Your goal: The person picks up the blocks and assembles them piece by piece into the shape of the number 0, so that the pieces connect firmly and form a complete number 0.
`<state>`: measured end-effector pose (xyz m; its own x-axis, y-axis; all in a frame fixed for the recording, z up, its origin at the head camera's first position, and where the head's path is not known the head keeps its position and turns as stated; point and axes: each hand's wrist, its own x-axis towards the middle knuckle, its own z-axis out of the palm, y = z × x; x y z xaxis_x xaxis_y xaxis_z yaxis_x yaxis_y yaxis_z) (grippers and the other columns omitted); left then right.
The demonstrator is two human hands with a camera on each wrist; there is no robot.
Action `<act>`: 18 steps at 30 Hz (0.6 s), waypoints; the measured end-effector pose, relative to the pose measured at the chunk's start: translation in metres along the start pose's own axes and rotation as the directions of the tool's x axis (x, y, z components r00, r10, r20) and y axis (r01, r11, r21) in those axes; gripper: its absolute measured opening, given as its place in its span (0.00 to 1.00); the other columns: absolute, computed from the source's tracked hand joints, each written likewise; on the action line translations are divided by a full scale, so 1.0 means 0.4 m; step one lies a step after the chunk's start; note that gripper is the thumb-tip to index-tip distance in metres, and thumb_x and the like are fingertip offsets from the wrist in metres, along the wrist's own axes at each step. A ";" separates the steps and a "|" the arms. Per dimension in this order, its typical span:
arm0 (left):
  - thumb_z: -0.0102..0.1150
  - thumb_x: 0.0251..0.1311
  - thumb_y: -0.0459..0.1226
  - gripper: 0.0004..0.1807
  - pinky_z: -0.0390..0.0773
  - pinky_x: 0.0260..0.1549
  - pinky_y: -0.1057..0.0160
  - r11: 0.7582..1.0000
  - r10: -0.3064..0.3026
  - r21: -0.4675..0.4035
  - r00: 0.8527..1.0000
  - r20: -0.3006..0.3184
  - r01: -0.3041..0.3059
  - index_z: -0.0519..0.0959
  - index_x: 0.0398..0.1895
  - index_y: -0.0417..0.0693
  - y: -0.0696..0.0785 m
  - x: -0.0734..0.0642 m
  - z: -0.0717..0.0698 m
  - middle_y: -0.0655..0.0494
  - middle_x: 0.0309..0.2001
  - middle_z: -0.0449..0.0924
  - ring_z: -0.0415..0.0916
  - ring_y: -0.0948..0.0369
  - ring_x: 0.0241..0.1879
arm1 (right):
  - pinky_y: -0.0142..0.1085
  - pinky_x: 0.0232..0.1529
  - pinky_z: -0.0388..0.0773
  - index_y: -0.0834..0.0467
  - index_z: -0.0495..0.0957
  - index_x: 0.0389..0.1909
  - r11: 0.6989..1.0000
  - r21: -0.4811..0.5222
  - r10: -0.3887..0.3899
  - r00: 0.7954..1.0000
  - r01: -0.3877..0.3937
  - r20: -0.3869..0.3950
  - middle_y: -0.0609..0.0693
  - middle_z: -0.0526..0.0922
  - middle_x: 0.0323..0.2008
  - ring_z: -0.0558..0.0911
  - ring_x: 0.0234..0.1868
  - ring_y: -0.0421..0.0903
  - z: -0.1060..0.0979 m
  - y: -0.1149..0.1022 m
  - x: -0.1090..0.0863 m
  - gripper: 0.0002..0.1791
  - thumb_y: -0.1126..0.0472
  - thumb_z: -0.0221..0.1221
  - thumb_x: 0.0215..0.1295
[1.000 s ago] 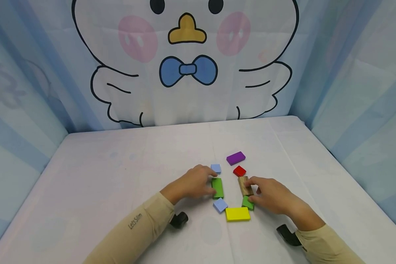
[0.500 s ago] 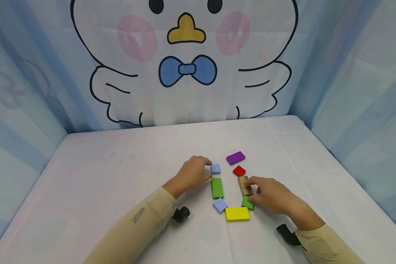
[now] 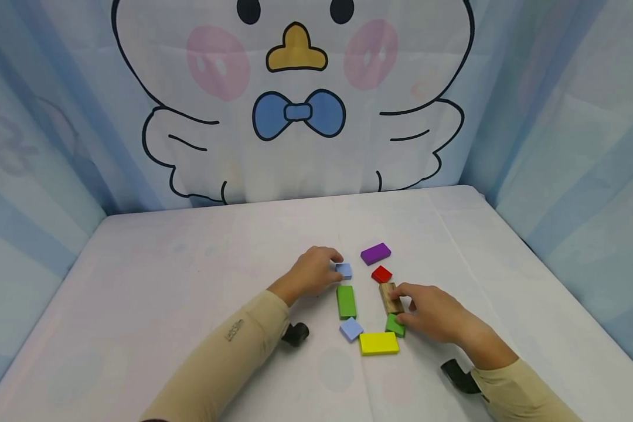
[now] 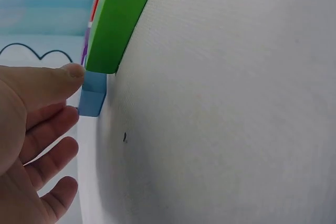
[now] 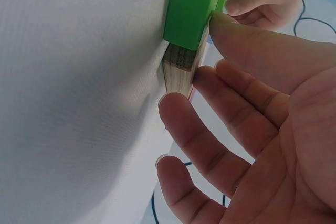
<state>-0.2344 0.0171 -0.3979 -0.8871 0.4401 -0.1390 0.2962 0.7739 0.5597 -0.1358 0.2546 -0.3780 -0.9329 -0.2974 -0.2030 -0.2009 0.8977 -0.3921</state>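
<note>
At the far end of the left column, my left hand (image 3: 312, 271) pinches a small light blue block (image 3: 344, 271) between thumb and fingertips. A long green block (image 3: 346, 302) lies just nearer than it. My right hand (image 3: 434, 312) rests fingertips on a wood-grain block (image 3: 390, 298), with its thumb at a small green block (image 3: 395, 325). The right wrist view shows the thumb on the top edge of that green block (image 5: 190, 11), the other fingers loosely bent beside the wood-grain block (image 5: 179, 72).
A red block (image 3: 382, 274) and a purple block (image 3: 375, 254) continue beyond the wood-grain one. Another light blue block (image 3: 351, 330) sits cornerwise beside a yellow block (image 3: 378, 344) at the near end. All lie on a white-covered table (image 3: 190, 305), with a printed curtain (image 3: 306, 164) behind.
My left hand has left the long green block and moved away from me to the far light blue block, closing its fingers about it. The right hand stays in place.
</note>
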 end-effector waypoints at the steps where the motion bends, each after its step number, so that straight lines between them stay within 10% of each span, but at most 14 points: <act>1: 0.68 0.63 0.39 0.21 0.70 0.61 0.56 1.000 0.005 0.002 1.000 -0.002 -0.005 0.80 0.58 0.46 -0.001 0.003 0.002 0.54 0.55 0.80 0.73 0.55 0.56 | 0.40 0.36 0.75 0.55 0.78 0.56 1.000 0.000 0.001 1.000 -0.001 0.001 0.46 0.81 0.40 0.75 0.36 0.45 0.000 0.000 0.000 0.22 0.56 0.69 0.62; 18: 0.62 0.66 0.33 0.16 0.67 0.64 0.56 0.999 0.044 0.005 0.999 0.029 -0.044 0.81 0.56 0.45 0.001 0.015 0.006 0.54 0.55 0.80 0.72 0.54 0.59 | 0.39 0.34 0.73 0.54 0.78 0.56 1.000 0.008 -0.005 1.000 0.005 -0.004 0.45 0.80 0.38 0.74 0.35 0.44 0.001 0.005 -0.001 0.22 0.57 0.69 0.62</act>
<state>-0.2386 0.0211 -0.4006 -0.8627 0.4865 -0.1380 0.3367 0.7563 0.5609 -0.1355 0.2562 -0.3790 -0.9333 -0.3000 -0.1973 -0.2026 0.8937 -0.4004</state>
